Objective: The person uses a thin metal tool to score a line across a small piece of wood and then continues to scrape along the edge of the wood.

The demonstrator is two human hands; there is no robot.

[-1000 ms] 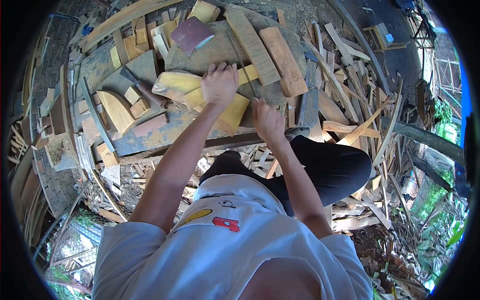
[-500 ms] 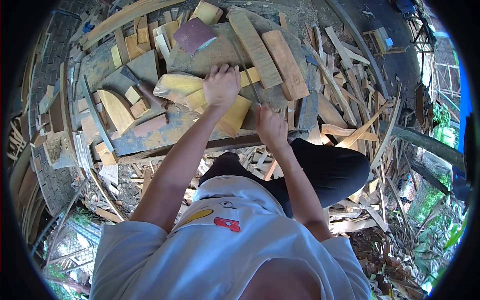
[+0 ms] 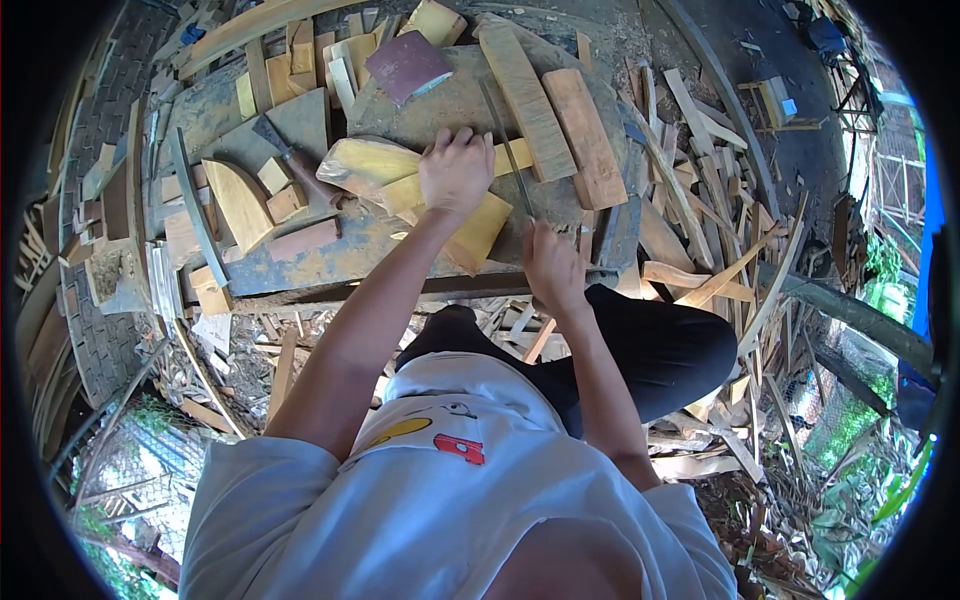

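Note:
My left hand (image 3: 457, 172) presses down with bent fingers on a narrow strip of yellow wood (image 3: 403, 192), which lies across a wider yellow block (image 3: 480, 235). A pale, rough-edged wood piece (image 3: 365, 165) sits just left of that hand. My right hand (image 3: 553, 265) is closed round the near end of a long, thin, dark file (image 3: 511, 155). The file's blade crosses the strip to the right of my left hand and points away from me. Its handle is hidden in my fist. Beyond the strip lie a long wooden slab (image 3: 528, 100) and a thicker reddish block (image 3: 585, 138).
On the worn workbench (image 3: 300, 265) are a sheet of maroon sandpaper (image 3: 407, 66), a chisel-like tool with a wooden handle (image 3: 312, 178), a curved wood piece (image 3: 238, 203) and small blocks. Scrap wood (image 3: 690, 190) heaps up at the right. A small wooden stool-like object (image 3: 775, 103) stands farther back.
The view has shifted a little, so the bench appears farther right. My right hand and the file have come slightly toward me. My left hand stays on the strip.

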